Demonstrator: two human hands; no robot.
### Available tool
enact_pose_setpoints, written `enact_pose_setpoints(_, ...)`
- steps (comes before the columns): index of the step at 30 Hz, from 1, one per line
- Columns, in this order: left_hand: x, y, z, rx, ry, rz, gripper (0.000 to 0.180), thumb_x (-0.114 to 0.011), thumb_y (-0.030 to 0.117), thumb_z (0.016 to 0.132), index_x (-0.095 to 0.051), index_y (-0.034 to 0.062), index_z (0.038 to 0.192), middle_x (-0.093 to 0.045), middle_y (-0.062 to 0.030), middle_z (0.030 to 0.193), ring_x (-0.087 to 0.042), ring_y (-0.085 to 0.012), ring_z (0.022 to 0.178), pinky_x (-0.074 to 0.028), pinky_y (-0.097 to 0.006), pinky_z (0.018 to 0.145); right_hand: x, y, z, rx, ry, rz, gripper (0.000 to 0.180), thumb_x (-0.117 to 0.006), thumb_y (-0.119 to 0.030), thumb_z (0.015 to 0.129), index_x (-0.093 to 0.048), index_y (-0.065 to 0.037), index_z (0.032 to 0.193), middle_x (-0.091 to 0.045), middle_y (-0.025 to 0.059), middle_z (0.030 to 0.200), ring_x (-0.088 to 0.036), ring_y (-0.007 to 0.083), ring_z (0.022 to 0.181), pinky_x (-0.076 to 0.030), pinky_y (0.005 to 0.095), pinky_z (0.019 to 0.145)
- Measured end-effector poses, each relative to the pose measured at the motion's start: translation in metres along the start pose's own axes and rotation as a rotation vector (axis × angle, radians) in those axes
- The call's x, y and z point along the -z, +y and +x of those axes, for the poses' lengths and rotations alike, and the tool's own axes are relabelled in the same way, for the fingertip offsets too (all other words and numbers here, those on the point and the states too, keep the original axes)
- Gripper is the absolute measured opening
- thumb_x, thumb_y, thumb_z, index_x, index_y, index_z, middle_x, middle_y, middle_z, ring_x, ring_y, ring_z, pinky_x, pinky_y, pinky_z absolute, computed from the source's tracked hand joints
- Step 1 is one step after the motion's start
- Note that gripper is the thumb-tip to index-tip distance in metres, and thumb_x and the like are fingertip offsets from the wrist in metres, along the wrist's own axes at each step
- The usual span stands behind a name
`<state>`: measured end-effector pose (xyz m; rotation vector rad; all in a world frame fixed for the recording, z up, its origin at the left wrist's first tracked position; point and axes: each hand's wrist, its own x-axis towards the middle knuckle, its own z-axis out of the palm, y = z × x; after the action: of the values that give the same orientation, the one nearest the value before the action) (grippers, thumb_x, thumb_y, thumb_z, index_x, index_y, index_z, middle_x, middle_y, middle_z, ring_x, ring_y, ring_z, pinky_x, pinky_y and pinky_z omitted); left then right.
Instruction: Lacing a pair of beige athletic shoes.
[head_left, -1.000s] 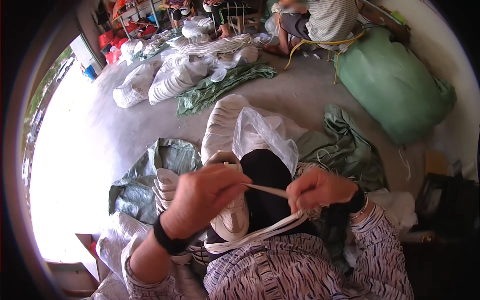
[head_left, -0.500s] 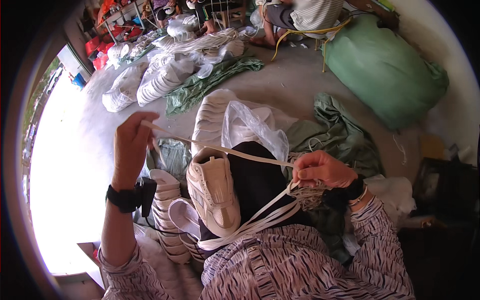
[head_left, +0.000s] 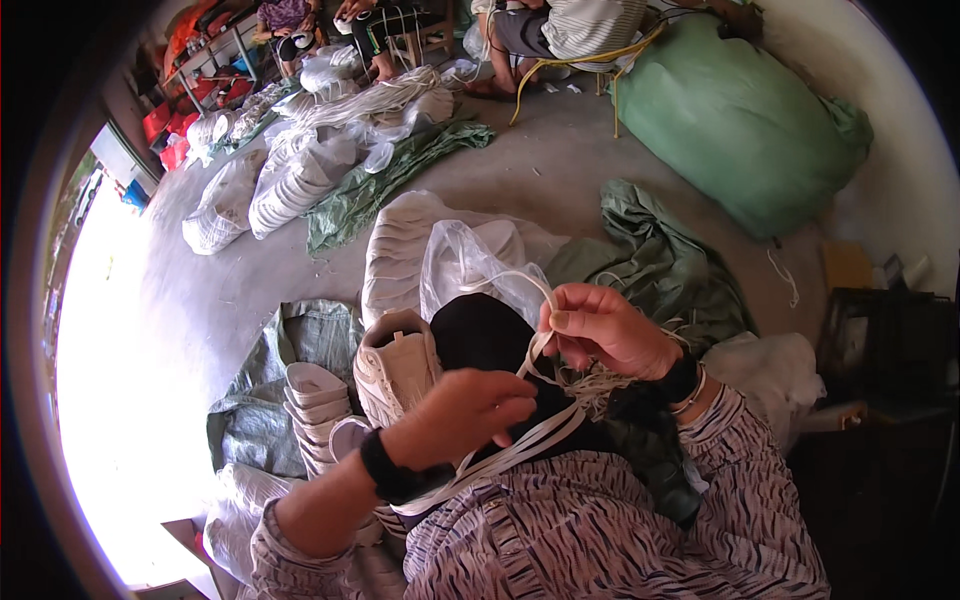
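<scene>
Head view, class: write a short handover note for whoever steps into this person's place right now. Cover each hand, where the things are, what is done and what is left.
Left hand: closed over flat white laces that run across the lap.
Right hand: pinching a loop of the same lace, raised above the lap, with a tangled bunch of laces just below it.
Things: a cream-white lace-up shoe rests on the dark lap, toe toward the person. A stack of white soles stands to the left on a green tarpaulin.
Done: lace is pulled out taut between the hands.
Left: whether the shoe is laced cannot be told.
</scene>
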<state>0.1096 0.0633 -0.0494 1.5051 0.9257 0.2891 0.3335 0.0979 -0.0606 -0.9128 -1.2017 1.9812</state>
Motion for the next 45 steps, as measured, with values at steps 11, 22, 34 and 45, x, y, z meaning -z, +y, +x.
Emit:
enact_pose_setpoints(11,0.008,0.003,-0.033,-0.090,-0.062,-0.287,0.025,-0.046,0.017,0.096,-0.056,-0.0042,0.089,-0.062,-0.0056,0.080,-0.058,-0.0111,0.070,-0.047,-0.024,0.065,0.011,0.015,-0.018,0.025,0.099,0.030,0.012,-0.054,-0.015,0.090,-0.058,-0.004,0.087,-0.053,-0.0014,0.066,-0.041,0.0018,0.048,-0.032,0.0164,0.044)
enact_pose_setpoints(22,0.117,-0.071,-0.229,-0.128,0.935,-0.251,0.033,-0.056,0.028,0.087,-0.051,-0.0025,0.098,-0.043,-0.0035,0.056,-0.040,-0.0112,0.044,-0.032,-0.026,0.041,0.078,0.077,-0.014,-0.008,0.393,-0.399,0.017,-0.060,-0.015,0.083,-0.056,-0.003,0.072,-0.046,-0.0033,0.059,-0.041,0.0062,0.051,-0.033,0.0227,0.046)
enact_pose_setpoints(34,0.050,-0.061,-0.146,-0.018,0.319,0.057,0.016,-0.057,0.015,0.090,-0.060,-0.0002,0.093,-0.061,-0.0046,0.080,-0.054,-0.0089,0.073,-0.045,-0.023,0.065,0.065,0.080,0.011,0.327,0.356,-1.490,0.029,-0.061,-0.008,0.073,-0.056,-0.001,0.101,-0.060,0.0179,0.092,-0.059,0.0342,0.088,-0.047,0.0418,0.076)
enact_pose_setpoints(45,0.018,-0.038,-0.075,-0.071,0.390,0.090,0.021,-0.060,0.025,0.084,-0.067,0.0067,0.091,-0.065,-0.0113,0.076,-0.063,-0.0233,0.070,-0.048,-0.032,0.067,-0.058,0.002,0.032,-0.352,-0.245,-0.579,0.014,-0.060,-0.018,0.087,-0.063,-0.004,0.091,-0.051,-0.0045,0.058,-0.042,0.0012,0.048,-0.031,0.0192,0.042)
